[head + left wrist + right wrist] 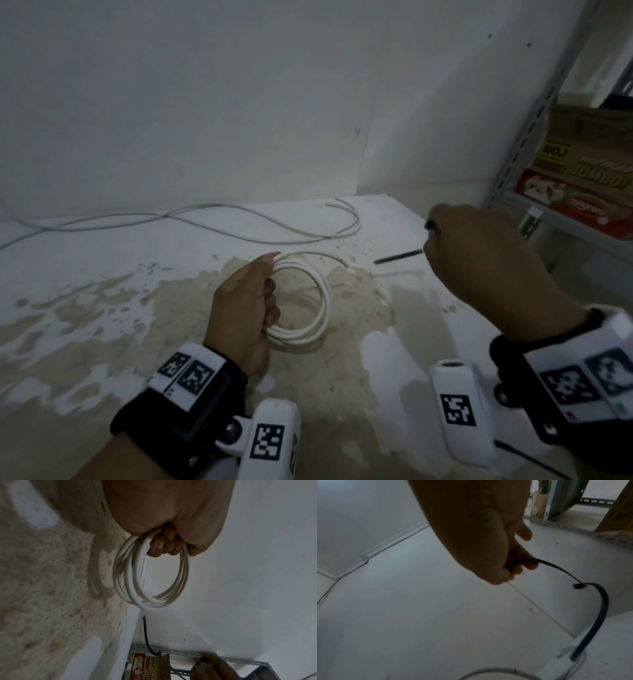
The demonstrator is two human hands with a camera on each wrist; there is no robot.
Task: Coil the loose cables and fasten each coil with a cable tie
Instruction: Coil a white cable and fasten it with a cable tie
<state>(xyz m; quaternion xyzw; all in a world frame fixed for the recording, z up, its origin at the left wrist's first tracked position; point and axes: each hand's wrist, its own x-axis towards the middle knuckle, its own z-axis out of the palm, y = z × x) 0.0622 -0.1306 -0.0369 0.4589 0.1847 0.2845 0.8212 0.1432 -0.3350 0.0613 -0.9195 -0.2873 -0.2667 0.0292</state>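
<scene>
From my station I read this as the fastening step for the first coil: the winding looks done and the tie is on its way in.

Taking things by size, the counter (102, 325) comes first, one patchy white surface with a worn beige area under both hands. On it, toward the back wall, lies one loose cable (212, 214), white, uncoiled, trailing from the left edge across to a bend near the corner; I judge it to be the next job. One metal shelf (534, 113) stands to the right, holding what I count as two printed cartons (582, 185), though the stack is partly cut off.

Next, one white coil (308, 301), a few turns, held just above the counter. My left hand (243, 308) has its fingers curled through the loop, gripping the turns together at its left side. My right hand (479, 260) is up and to the right of the coil, clear of it, pinching one black cable tie (597, 615); the wrist view shows the strap curving round with its head near the tail, apparently not locked.

The next move, I think, calls for passing the strap through the coil's centre, around all the turns beside my left fingers, then feeding the tail into the head.
</scene>
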